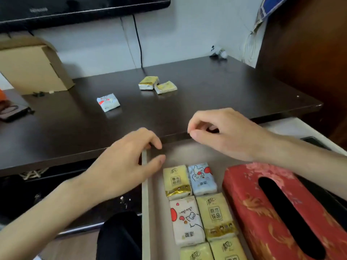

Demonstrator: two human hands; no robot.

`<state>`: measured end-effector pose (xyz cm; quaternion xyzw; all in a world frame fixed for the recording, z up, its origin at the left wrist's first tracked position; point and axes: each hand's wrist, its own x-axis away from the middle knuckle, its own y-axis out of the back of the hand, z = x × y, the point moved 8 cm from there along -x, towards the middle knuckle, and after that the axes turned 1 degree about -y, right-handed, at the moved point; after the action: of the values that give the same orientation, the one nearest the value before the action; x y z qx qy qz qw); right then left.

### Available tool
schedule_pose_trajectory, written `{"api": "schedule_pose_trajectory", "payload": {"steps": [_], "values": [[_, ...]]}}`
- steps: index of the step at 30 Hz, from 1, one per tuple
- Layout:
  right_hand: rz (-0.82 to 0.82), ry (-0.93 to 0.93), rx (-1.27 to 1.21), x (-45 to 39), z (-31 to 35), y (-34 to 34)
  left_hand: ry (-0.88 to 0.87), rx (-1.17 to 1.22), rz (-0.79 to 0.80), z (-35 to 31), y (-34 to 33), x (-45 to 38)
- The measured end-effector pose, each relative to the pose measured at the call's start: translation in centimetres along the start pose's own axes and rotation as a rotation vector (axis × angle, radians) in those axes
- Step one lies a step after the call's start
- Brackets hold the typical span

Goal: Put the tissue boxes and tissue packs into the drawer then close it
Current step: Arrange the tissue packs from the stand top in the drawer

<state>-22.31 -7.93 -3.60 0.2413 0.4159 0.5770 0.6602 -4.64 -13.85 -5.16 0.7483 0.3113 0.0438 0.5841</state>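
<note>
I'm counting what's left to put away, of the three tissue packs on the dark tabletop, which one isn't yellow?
The white and blue tissue pack with red marks, lying alone toward the left; the two yellow packs touch each other farther back.

Red floral tissue box (272, 209), yellow packs (216, 216), dark brown tabletop (206, 87).

White wall (187, 34), dark wooden tabletop (216, 85), black screen (75, 8) above, brown cardboard box (32, 70) at left
</note>
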Motion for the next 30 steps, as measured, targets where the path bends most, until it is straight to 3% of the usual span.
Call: {"api": "schedule_pose_trajectory", "payload": {"steps": [4,8,15,18,22,26,30], "values": [[-0.074,-0.120,-0.102,-7.5,-2.1,0.4,0.170,0.012,-0.103,6.7,2.9,-4.4],[-0.074,-0.256,0.058,-14.8,-4.6,-0.9,0.252,-0.165,-0.165,12.6,4.9,-8.6],[-0.147,-0.425,0.184,-22.8,-9.3,-3.7,0.470,-0.232,-0.018,22.3,4.9,-11.8],[-0.168,-0.374,0.213,-25.5,-9.4,-4.3,0.542,-0.150,0.047,25.4,4.0,-11.3],[-0.059,-0.268,0.235,-29.1,-8.1,-5.9,0.531,-0.058,0.075,27.7,3.7,-11.1],[-0.008,-0.300,0.243,-31.0,-8.3,-7.4,0.500,-0.031,0.083,28.4,3.7,-11.1],[-0.059,-0.295,0.186,-31.2,-8.9,-7.3,0.484,-0.017,0.075,28.5,3.7,-11.0]]}}
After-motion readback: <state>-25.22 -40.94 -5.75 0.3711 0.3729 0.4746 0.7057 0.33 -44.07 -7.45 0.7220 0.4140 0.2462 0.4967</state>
